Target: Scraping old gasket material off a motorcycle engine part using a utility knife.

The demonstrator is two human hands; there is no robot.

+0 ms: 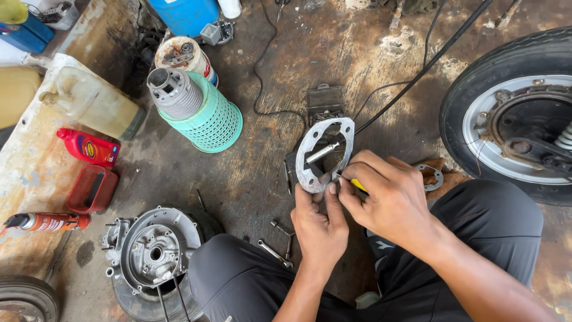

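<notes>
My left hand (320, 222) pinches the lower edge of a flat grey ring-shaped metal plate (312, 146) and holds it upright above the floor. My right hand (387, 200) grips a small tool with a yellow handle (359, 185), its tip touching the plate's lower right rim. Through the plate's opening a metal rod (322, 152) shows on the floor behind. Both hands are over my knees in dark trousers.
An engine casing (154, 253) lies at lower left, wrenches (275, 253) near my knee. A teal mesh basket with a cylinder (196, 107), a red oil bottle (88, 147), a red tray (92, 188), a spray can (50, 222) stand left. A scooter wheel (513, 113) is right.
</notes>
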